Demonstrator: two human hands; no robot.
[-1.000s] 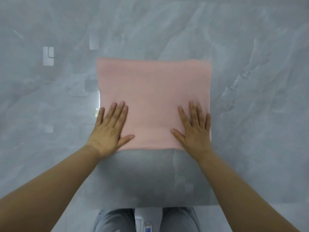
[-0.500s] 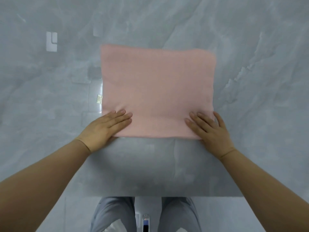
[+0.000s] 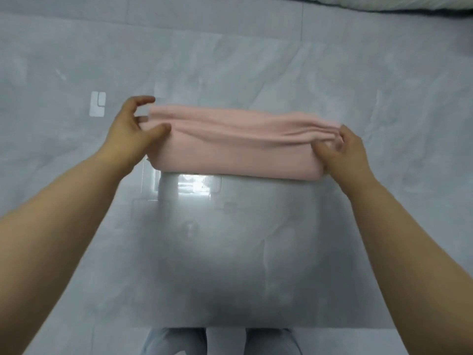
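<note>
Folding the pink towel cleanly needs level ends — left hand and right hand each pinch one in curled fingers; land edge on edge.

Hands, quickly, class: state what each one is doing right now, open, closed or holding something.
Left hand: grips the left end of the pink towel.
Right hand: pinches the towel's right end.

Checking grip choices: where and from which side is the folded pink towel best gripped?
Probably at its two short ends, one hand from each side: the pink towel forms a long layered band, and the left hand and right hand pinch those ends.
</note>
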